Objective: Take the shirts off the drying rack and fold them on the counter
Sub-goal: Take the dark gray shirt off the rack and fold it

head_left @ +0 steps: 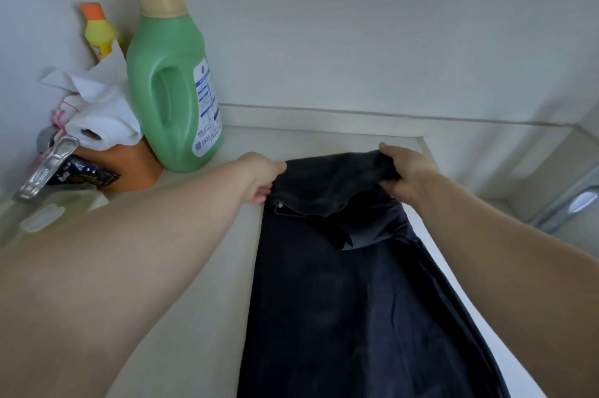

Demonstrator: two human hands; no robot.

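Shirt [356,284]: dark navy, laid lengthwise on the counter, running from the near edge of view toward the far wall; far end bunched and raised slightly between both hands.
Left hand [259,177]: at the far left corner of the shirt; thumb on top of the fabric edge, fingers curled beneath, pinching the cloth.
Right hand [405,173]: at the far right corner of the shirt; fingers curled round a gathered fold of fabric, thumb side toward the far wall, gripping it.
Counter [201,268]: pale, smooth surface; shirt lies on its right half, touching it along most of its length.
Bottle [171,83]: green, large, gold cap, upright at the far left of the counter against the wall, near the left hand but apart from it.
Small bottle [99,32]: yellow with orange cap, upright behind the paper roll, in the far left corner.
Paper roll [97,115]: white, partly unwound, lying on its side just left of the green bottle.
Clip [48,167]: metal, at the left edge, resting over a dark packet [84,175].
Tap [570,203]: chrome, at the right edge; detail unclear.
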